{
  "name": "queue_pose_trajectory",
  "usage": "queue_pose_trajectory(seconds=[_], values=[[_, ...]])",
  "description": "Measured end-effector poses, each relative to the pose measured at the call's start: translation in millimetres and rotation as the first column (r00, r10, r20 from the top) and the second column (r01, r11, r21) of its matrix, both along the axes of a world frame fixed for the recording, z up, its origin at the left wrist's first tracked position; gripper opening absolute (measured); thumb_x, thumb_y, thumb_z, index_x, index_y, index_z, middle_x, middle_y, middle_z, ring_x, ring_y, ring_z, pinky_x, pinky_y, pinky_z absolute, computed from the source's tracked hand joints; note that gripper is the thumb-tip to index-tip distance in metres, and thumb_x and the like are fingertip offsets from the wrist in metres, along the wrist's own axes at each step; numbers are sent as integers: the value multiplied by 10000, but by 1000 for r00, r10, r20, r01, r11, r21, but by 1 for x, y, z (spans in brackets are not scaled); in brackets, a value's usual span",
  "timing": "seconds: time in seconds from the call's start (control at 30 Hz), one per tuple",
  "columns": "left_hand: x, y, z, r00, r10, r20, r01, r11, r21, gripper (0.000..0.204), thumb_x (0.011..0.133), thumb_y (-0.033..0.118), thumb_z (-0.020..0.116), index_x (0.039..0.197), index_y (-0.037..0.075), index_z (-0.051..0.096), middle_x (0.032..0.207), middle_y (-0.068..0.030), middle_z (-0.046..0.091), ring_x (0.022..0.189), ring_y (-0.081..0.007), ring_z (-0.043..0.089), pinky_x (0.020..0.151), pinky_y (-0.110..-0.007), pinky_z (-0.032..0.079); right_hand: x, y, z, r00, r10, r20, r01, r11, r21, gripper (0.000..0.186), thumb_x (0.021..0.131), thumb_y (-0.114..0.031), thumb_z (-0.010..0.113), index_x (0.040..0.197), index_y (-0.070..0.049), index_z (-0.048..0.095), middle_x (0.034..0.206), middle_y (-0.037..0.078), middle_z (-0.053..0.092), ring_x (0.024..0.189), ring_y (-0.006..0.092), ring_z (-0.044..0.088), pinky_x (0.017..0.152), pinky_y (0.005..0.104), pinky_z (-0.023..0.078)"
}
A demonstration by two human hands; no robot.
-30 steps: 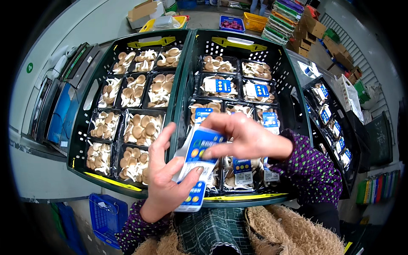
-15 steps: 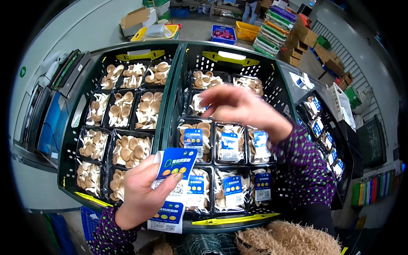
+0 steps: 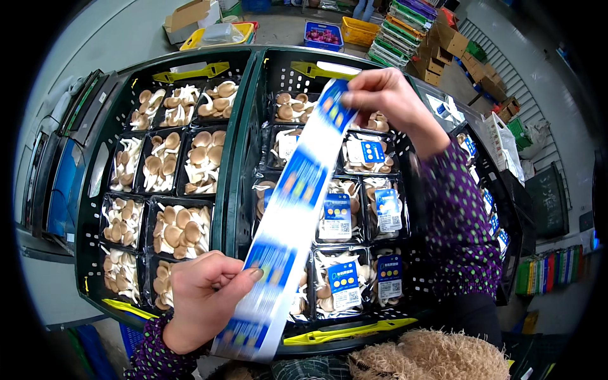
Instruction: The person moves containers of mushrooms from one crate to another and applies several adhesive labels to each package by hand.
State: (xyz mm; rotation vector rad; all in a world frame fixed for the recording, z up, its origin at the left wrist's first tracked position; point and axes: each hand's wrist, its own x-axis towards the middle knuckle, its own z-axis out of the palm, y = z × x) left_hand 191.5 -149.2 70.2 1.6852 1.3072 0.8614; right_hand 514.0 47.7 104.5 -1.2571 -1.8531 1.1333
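A long strip of blue-and-white labels, blurred in places, stretches slantwise over the right crate. My left hand pinches it low down, thumb on top, and its tail hangs past the crate's near edge. Its far end is pinched between the thumb and fingers of my right hand. Beneath lie black trays of brown-capped mushrooms under clear film; several, such as this labelled tray, carry a blue-and-white label. The strip hides part of the trays. In the left crate, the mushroom trays show no labels.
Beyond the right crate's side stands another dark crate of labelled trays. Farther back are a blue basket of purplish produce, a yellow crate, stacked crates and cardboard boxes. A yellow handle edges the right crate.
My right hand has moved up and away from over the trays and now holds the strip's far end. The strip, bunched at my left hand before, is drawn out long between both hands.
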Motion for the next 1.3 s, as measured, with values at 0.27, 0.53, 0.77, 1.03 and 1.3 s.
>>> queue_pose_trajectory(seconds=[0.27,0.53,0.77,1.03,1.3], values=[[-5,13,-17,989,105,101,-120,981,155,362,752,71,791,1073,6,637,1243,-143,561,998,-181,617,752,-264,526,-33,-6,-8,990,133,-42,-132,991,29,174,899,-180,710,963,-18,712,798,53,712,672,82,664,622,220,557],[-10,16,-13,991,45,129,-106,847,520,361,754,60,778,1085,29,638,1345,-190,529,1221,-298,539,1021,-390,438,-99,-89,14,903,414,118,-423,803,421,146,842,-98,742,911,28,713,794,97,716,675,153,681,618,271,533],[1,9,2,985,-143,95,108,947,304,128,803,55,746,882,-4,665,974,-126,693,830,-165,666,712,-268,508,-107,-113,5,866,441,235,-483,617,621,88,778,-61,733,856,-32,704,744,108,681,634,252,675,543,316,520],[4,-3,-4,962,81,262,-59,994,-88,131,876,38,666,974,-45,688,810,-36,686,684,-56,580,586,-218,442,83,46,-32,850,-526,-33,526,844,104,203,882,-160,718,852,28,647,656,72,641,492,90,568,444,231,469],[-1,0,-20,959,150,241,-124,985,-117,98,914,32,614,972,-37,651,903,-73,616,803,-113,573,704,-246,446,112,103,-174,571,-745,345,707,660,255,490,641,-381,874,771,49,679,795,197,703,688,287,699,639,381,540]])
